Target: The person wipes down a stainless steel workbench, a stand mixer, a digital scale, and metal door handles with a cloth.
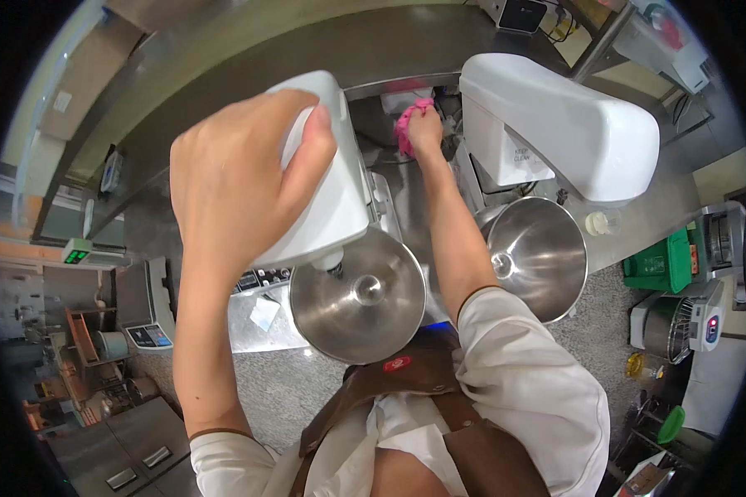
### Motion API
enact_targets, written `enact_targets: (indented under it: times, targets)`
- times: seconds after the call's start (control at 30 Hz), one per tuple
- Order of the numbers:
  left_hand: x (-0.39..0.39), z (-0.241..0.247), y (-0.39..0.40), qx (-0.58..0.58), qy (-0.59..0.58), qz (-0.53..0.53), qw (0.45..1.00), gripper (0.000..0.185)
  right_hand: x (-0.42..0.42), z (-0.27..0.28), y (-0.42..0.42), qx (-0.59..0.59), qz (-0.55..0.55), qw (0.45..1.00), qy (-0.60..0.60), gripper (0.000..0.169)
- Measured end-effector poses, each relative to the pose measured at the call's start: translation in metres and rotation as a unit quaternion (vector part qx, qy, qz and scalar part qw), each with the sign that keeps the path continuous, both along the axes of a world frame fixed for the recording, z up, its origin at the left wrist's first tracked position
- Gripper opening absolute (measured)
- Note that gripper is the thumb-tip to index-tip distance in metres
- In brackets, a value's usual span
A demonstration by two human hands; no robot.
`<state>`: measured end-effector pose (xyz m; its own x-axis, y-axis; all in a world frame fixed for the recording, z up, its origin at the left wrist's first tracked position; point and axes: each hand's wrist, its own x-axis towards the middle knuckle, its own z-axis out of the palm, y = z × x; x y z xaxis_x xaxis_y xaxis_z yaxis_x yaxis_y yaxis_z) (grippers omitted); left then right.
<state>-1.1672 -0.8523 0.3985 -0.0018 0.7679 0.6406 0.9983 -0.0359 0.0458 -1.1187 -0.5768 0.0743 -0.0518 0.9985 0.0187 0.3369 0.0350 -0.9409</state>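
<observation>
My left hand [242, 168] grips the top of the white head of a stand mixer [329, 205], thumb on its near side. Below that head sits a steel mixing bowl [357, 298] with nothing visible inside. Between the two mixers my right arm reaches back, and my right hand [426, 129] is closed on a bunched pink cloth [405, 127] above the steel counter. To the right stands a second white stand mixer [559, 124], its head raised over a tilted steel bowl [538, 261].
A white box [404, 99] lies behind the pink cloth, near cables. At left is a digital scale [152, 335]; at right, a small clear container [598, 223] on the counter, a green bin [659, 264] and another mixer [677, 326]. A steel shelf [410, 43] spans the back.
</observation>
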Motion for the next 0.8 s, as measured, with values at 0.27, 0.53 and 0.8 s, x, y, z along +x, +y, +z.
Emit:
enact_targets:
  times: [0.27, 0.53, 0.8]
  targets:
    - [-0.007, -0.005, -0.011, -0.008, 0.025, 0.038, 0.999, 0.030, 0.089, 0.121, -0.112, 0.476, -0.165, 0.817, -0.280, 0.025]
    - [-0.007, -0.008, -0.002, -0.009, 0.010, 0.033, 0.999, 0.030, 0.109, 0.014, -0.058, 0.393, 0.012, 0.761, -0.516, 0.019]
    - [-0.008, -0.012, -0.009, 0.037, -0.042, -0.024, 0.998, 0.037, 0.100, 0.004, -0.094, 0.265, -0.006, 0.927, -0.266, 0.019]
